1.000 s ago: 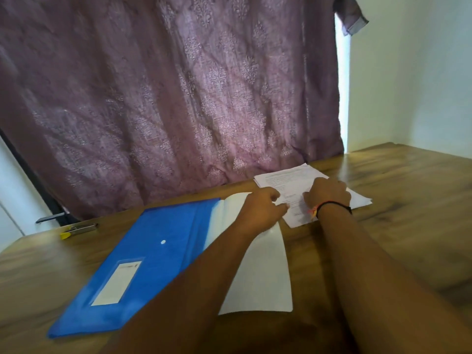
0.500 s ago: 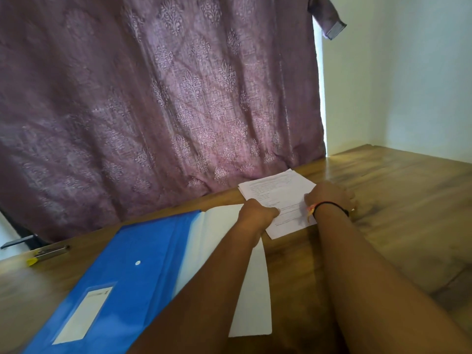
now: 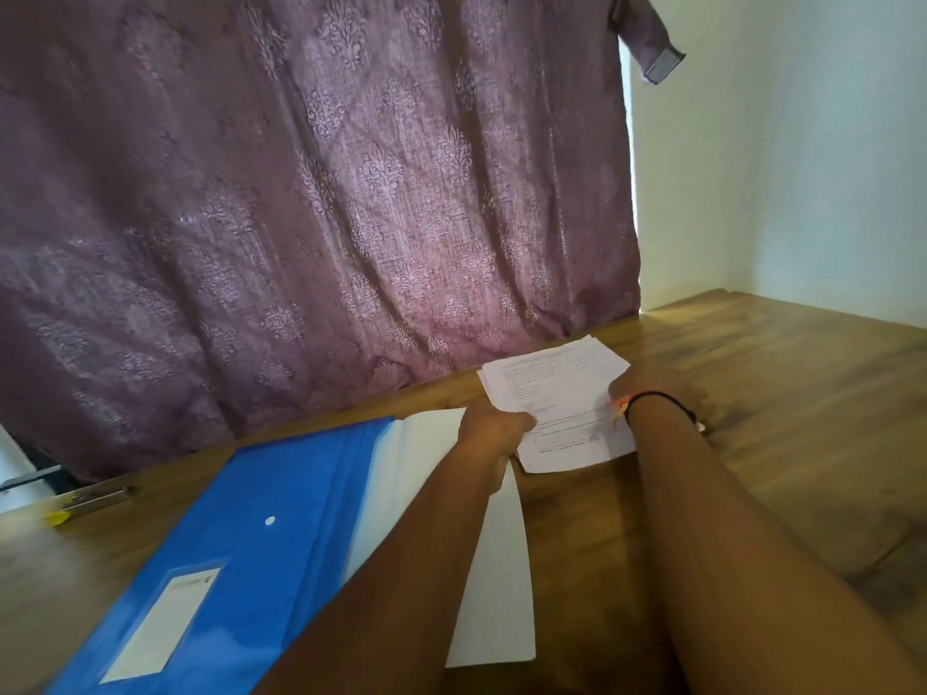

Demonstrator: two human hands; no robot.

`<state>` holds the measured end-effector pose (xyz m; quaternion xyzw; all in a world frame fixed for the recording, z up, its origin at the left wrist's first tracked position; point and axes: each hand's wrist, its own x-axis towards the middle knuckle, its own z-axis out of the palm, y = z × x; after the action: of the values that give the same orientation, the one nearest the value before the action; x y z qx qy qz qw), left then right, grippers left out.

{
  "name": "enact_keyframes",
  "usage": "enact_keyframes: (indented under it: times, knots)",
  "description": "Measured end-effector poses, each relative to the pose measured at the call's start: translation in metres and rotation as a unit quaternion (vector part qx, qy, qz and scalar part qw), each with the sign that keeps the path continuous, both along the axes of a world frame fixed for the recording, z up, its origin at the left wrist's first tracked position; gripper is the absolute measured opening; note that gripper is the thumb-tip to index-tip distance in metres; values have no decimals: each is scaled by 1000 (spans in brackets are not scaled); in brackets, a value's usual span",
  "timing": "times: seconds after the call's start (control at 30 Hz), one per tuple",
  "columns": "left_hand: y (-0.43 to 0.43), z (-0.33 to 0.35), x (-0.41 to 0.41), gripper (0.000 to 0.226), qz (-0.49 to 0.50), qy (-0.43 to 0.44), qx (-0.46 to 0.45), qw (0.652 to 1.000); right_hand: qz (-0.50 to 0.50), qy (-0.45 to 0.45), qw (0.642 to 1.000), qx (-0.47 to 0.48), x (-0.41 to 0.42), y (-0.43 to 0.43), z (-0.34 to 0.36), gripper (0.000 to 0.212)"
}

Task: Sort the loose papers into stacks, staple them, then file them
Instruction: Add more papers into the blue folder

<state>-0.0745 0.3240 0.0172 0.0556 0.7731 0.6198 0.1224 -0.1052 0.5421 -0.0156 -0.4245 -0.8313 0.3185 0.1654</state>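
Hanging behind a wooden table, a purple curtain filled most of the view. A blue folder lay near left with a blank white sheet beside it, and the stack of printed papers sat near the table's far edge. The left hand pinched the stack's left edge, fingers curled; the right hand met its right edge, fingers hidden, grip unclear.
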Motion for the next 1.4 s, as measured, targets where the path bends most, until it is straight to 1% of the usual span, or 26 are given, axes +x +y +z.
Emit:
enact_keyframes:
  times: [0.13,0.2,0.27,0.33,0.4,0.47,0.53,0.6,0.63,0.7,0.77,0.83,0.87,0.93,1.0,1.03,1.07,1.1,1.13,1.17,1.2,1.23,1.27,1.33,1.37,1.4]
  knots:
    - [-1,-1,2,35,-10,13,-2,1000,17,20,998,50,33,-15,25,23]
    - [-1,-1,2,32,-15,12,1,1000,21,69,994,77,41,-16,35,22]
    - [-1,-1,3,30,-22,13,-2,1000,38,142,983,105,48,-19,44,19]
    - [0,0,2,29,-27,14,2,1000,66,232,964,114,53,-23,53,13]
    - [1,0,2,27,-20,14,13,1000,89,305,937,145,60,-29,63,10]
    - [1,0,2,28,-17,18,34,999,107,370,905,182,65,-36,73,10]
    - [-1,4,6,30,-19,26,65,997,124,420,878,191,69,-45,82,13]
    - [-4,9,6,28,-29,37,100,994,127,461,861,173,72,-54,91,16]
    - [-7,13,7,26,-26,43,109,993,125,481,855,149,72,-58,95,17]
    - [-16,24,7,22,3,56,136,989,125,509,848,81,71,-64,99,17]
    - [-32,32,-2,30,32,86,172,981,132,524,841,8,70,-71,101,15]
    - [-51,43,-6,39,49,120,163,978,153,524,835,-65,68,-79,100,15]
    - [-63,47,-9,39,49,126,152,979,167,515,835,-102,66,-84,98,17]
    - [-91,51,-14,36,43,128,158,978,212,477,837,-167,65,-93,96,19]
    - [-123,49,-20,39,52,105,191,975,273,430,840,-187,65,-105,94,18]
    - [-138,48,-20,34,37,79,217,972,303,413,837,-194,66,-109,92,15]
    - [-151,46,-21,29,20,67,226,972,339,397,828,-205,69,-115,91,10]
    - [-163,44,-19,24,16,73,225,972,371,377,821,-215,69,-121,88,11]
    - [-172,41,-17,35,27,93,218,971,395,352,822,-214,70,-126,86,15]
    - [-181,35,-17,51,53,108,212,970,410,317,832,-197,68,-131,84,15]
    - [-188,32,-15,58,64,110,198,972,424,279,843,-177,68,-134,83,18]
    - [-194,27,-9,55,68,115,192,972,445,250,841,-180,68,-137,81,21]
    - [-202,22,-9,46,88,134,179,971,469,232,828,-201,68,-143,80,22]
    - [-209,21,-2,21,85,147,160,973,497,213,809,-229,68,-152,75,21]
    - [-210,25,1,13,92,150,159,972,492,202,812,-240,67,-156,72,19]
    - [-210,29,3,11,96,155,144,973,482,184,815,-264,66,-160,70,16]
